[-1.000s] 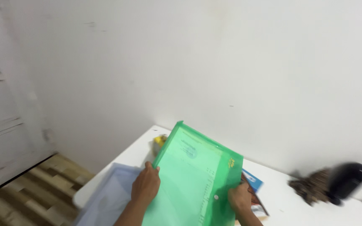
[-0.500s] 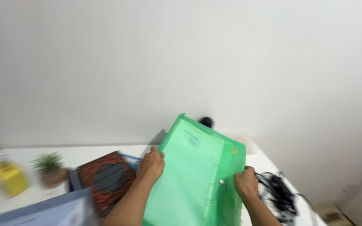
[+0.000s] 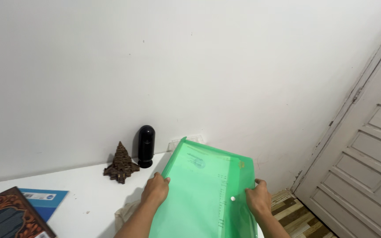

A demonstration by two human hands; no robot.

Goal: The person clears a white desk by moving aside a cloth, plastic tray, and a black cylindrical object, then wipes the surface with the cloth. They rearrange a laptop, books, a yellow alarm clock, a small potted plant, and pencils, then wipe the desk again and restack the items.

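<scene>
I hold a translucent green snap-button document folder [image 3: 206,189] with papers inside, tilted up in front of me over the right end of a white table [image 3: 80,194]. My left hand [image 3: 155,191] grips its left edge. My right hand [image 3: 257,199] grips its right edge, just beside the white snap button [image 3: 233,198].
A black rounded cylinder [image 3: 146,146] and a small brown tiered ornament [image 3: 121,163] stand at the wall. A dark patterned book [image 3: 9,218] lies on a blue booklet [image 3: 45,200] at the lower left. A white panelled door [image 3: 367,154] and wood floor [image 3: 300,216] are at the right.
My view has swung to the right, past the plant and yellow box, to the table's right end and the door. Both hands have kept the green folder throughout.
</scene>
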